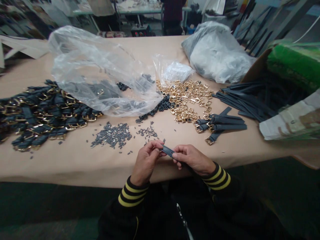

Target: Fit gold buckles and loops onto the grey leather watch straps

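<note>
Nearest to the camera are the dark sleeves [216, 181] with yellow striped cuffs, and a metal zipper pull [182, 216] hangs between them on the dark clothing. Above the near edge of the table [82, 168], which has a brown cover, the left hand [147, 161] and the right hand [193, 158] hold one dark strap [167, 151] between them. The left hand pinches one end of the strap with thumb and fingers, and the right hand is closed on it a little farther along, the thumb on top. Behind the hands, small dark pieces [112, 135] lie in a loose pile to the left, and a smaller group [148, 132] of them is just beside it. To the right are a few straps with gold buckles [226, 126], lying partly one on another. Farther back, at the left, there is a big heap of buckled straps [47, 115]; in the middle, dark loops [162, 105] lie beside a pile of gold buckles [186, 96]. A clear plastic bag [100, 73] spreads next to the heap. At the right, long dark straps [243, 96] come out from an open box [291, 121], near a green wrapping [295, 65]. Behind the buckles sits a full plastic bag [217, 51]. Beyond the table, another table [140, 10] and parts of two people are seen, blurred.
</note>
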### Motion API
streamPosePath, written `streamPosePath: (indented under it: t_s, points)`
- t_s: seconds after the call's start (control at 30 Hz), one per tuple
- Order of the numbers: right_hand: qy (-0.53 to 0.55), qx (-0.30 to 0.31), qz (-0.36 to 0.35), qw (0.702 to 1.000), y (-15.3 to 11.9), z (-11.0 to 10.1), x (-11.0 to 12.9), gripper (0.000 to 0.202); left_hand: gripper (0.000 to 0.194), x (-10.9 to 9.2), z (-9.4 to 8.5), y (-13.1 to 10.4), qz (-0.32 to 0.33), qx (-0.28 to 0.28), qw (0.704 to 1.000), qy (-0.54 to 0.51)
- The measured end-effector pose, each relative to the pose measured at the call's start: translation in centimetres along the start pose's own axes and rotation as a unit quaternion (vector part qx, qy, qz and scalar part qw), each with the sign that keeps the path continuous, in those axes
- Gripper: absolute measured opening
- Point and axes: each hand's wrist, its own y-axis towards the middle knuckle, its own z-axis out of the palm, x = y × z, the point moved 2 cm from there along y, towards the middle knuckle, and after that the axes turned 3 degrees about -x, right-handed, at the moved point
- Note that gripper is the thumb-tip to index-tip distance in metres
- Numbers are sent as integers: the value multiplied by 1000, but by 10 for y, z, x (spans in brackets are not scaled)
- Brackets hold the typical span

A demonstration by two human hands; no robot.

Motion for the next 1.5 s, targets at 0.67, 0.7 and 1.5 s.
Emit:
streamPosePath:
  t_s: [0.67, 0.7, 1.5]
  points:
    - [-39, -80, -19, 996, 16, -12, 8, 30, 14, -31, -26, 61, 281, -86, 783, 548]
    - [-37, -78, -19, 996, 17, -12, 7, 30, 16, -36, -31, 73, 286, -96, 752, 586]
    - [-266, -116, -142, 946, 1, 2, 31, 24, 26, -12, 1, 31, -109, -18, 990, -89]
